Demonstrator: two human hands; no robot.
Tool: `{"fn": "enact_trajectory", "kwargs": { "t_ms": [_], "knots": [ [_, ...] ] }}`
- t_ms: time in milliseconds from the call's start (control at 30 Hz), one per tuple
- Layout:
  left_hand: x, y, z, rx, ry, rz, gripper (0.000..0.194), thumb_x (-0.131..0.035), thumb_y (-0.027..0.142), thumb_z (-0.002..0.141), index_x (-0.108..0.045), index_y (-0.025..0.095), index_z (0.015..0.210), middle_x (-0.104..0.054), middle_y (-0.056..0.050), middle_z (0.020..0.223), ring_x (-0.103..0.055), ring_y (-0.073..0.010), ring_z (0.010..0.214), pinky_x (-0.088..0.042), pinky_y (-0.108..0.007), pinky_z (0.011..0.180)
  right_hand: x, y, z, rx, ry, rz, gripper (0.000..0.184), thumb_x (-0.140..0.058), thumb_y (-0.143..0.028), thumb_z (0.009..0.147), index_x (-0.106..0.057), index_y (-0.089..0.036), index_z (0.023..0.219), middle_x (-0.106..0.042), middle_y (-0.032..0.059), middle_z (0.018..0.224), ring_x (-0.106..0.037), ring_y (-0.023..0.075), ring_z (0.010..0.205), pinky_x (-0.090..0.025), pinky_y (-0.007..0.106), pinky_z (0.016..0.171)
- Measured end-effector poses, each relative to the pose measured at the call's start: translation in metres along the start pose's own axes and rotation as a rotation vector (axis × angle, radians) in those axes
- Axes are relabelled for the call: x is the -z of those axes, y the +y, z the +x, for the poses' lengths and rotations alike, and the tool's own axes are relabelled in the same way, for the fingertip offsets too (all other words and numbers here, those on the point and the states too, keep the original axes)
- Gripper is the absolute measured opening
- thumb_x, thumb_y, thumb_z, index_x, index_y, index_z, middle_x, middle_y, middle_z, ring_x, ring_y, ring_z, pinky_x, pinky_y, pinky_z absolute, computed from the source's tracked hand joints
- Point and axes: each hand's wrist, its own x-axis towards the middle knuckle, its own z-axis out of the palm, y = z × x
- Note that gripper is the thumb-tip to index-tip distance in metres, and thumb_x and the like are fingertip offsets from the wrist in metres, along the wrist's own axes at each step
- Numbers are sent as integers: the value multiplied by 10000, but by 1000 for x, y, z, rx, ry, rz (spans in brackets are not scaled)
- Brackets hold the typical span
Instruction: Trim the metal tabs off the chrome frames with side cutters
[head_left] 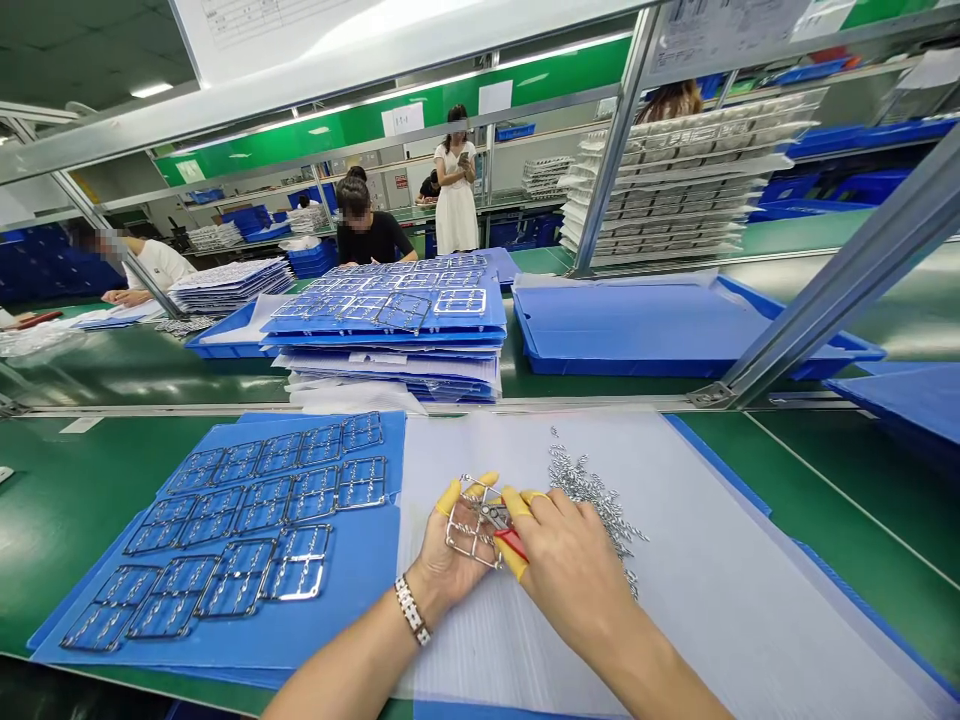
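Note:
My left hand [450,545] holds a square metal frame [471,545] with cross bars, gripping it by its edges with yellow-covered fingertips. In my right hand [562,550] is a pair of red-handled pliers [510,540], its jaws at the middle of the frame. Yellow finger covers are on this hand too. To the right of my hands lies a loose pile of small shiny metal pieces [592,495] on a translucent white sheet [720,580]. Left of me, rows of similar metal frames [238,575] rest on a blue sheet [360,590].
Ahead stands a stack of blue sheets [390,365] topped with more frames. A blue tray [622,325] sits to its right. A slanted metal post [840,260] rises at the right. Several people work or stand beyond the bench, one person in a white dress [456,205].

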Motion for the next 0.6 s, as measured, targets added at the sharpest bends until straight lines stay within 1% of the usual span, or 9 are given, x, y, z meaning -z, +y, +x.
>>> {"fn": "enact_trajectory", "kwargs": {
  "t_ms": [133,233,300,400,600],
  "knots": [
    [-4,-1,-1,1,-27,9,437,-430,442,884,-626,134,1122,-660,-123,1068,-609,-241,956,-432,-344,831,-7,2,6,-24,-56,-5,274,-597,-289,813,-599,-191,1069,-639,43,843,-508,203,810,-261,345,657],
    [-3,-2,-1,-1,-25,4,429,-433,437,885,-636,135,1114,-669,-115,1048,-611,-235,948,-437,-337,822,-10,1,7,-28,-56,21,286,-603,-312,811,-601,-197,1073,-640,42,844,-500,200,806,-253,339,655],
    [-2,-2,-1,-1,-7,-2,422,-447,430,882,-638,130,1109,-676,-104,1032,-617,-222,918,-440,-329,815,-9,0,7,-30,-50,34,302,-617,-323,802,-601,-199,1077,-642,44,850,-496,204,812,-252,336,659],
    [0,-2,-1,-1,12,-7,417,-461,423,878,-638,125,1110,-683,-93,1004,-621,-209,876,-442,-321,805,-7,-1,8,-22,-64,36,265,-606,-303,811,-607,-200,1054,-644,47,847,-498,204,810,-248,336,656],
    [-1,-1,-1,1,22,24,409,-464,424,878,-630,147,1129,-669,-90,1019,-617,-196,840,-439,-311,781,-1,-3,13,-21,-161,8,219,-553,-205,823,-598,-195,1037,-643,50,854,-519,206,819,-258,342,651]
  ]
}}
